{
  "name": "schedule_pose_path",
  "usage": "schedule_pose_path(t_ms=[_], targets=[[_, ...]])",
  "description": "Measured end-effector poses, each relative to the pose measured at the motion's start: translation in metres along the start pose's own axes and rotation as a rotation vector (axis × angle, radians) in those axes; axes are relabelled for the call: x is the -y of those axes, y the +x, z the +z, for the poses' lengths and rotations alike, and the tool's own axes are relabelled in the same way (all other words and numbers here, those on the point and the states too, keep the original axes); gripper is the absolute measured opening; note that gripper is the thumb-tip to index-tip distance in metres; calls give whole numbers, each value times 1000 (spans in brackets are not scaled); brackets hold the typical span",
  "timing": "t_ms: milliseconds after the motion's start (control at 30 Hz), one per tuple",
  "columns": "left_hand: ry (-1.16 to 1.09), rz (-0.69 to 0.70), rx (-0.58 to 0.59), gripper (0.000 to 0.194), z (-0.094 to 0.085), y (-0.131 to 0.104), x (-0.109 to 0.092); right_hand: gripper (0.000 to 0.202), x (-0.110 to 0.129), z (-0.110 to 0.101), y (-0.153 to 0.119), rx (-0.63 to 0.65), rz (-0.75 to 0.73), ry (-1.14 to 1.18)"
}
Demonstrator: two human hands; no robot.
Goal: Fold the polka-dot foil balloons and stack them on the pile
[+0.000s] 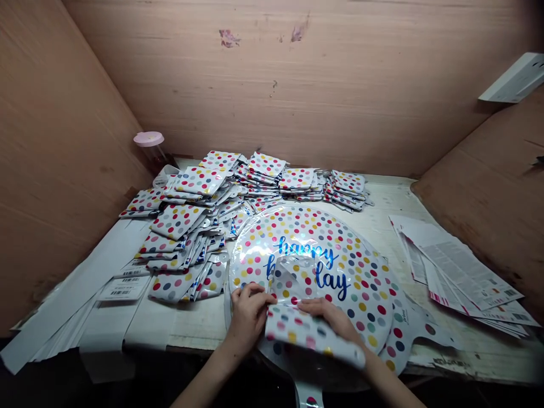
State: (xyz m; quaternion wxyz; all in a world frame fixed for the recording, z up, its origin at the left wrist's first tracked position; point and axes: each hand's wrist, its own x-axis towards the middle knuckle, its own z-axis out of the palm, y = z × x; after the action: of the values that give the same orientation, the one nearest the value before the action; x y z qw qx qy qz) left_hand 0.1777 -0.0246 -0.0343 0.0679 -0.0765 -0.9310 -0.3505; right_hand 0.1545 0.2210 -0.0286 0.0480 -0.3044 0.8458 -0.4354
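Observation:
A polka-dot foil balloon (297, 331), partly folded into a narrow strip, is between my hands. My left hand (247, 311) pinches its left edge with curled fingers. Across the fold lies my right hand (331, 320), its fingers pressing the foil; its thumb is hidden. The balloon's tail slants beneath my right wrist and looks blurred. Under both hands spreads a pile of flat round foil balloons (365, 289), the top one lettered in blue and partly covered. A neck (309, 394) hangs over the table's front edge.
Stacks of folded foil balloons (176, 221) stand left and behind. White paper strips (72, 289) and barcode labels (125, 288) lie at left. Printed sheets (459, 260) fan out at right. A pink-lidded container (148, 139) stands back left. Cardboard walls (276, 85) enclose the table (382, 195).

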Motion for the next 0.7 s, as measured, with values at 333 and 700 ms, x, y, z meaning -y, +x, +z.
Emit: schedule_pose_path(t_ms=[333, 700], targets=[[56, -277, -145, 8, 18, 17, -21, 51, 21, 22, 55, -477, 70, -592], [313, -434, -8, 35, 10, 39, -50, 61, -10, 50, 63, -165, -63, -779]])
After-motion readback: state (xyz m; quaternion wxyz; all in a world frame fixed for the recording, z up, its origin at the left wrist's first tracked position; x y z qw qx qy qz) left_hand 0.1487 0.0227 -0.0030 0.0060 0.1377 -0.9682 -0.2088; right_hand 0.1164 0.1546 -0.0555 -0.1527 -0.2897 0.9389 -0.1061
